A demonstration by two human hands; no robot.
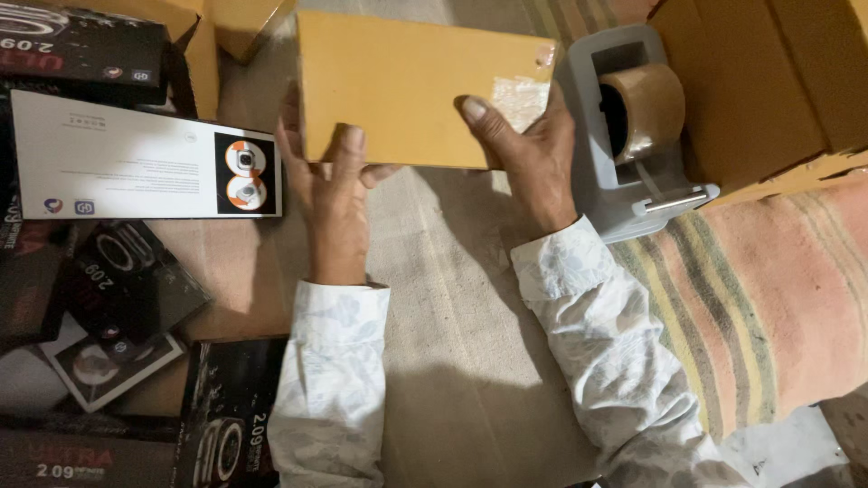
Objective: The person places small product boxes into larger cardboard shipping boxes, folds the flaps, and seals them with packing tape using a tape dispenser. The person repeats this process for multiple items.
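While both hands grip it, the flat, smooth brown cardboard box (407, 86) sits between them, left hand (330, 181) and right hand (529, 154) curled around its near edge, beside a grey tape holder (624, 136).

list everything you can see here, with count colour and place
small cardboard box: one, yellow-brown, top centre, held in both hands
tape dispenser: one, grey, brown tape roll, right of the box
large carton: one, brown, top right
product boxes: several, black, left side
white box: one, white, upper left
striped mat: one, pink and beige, right
left hand: grips the box's near edge
right hand: grips its right end
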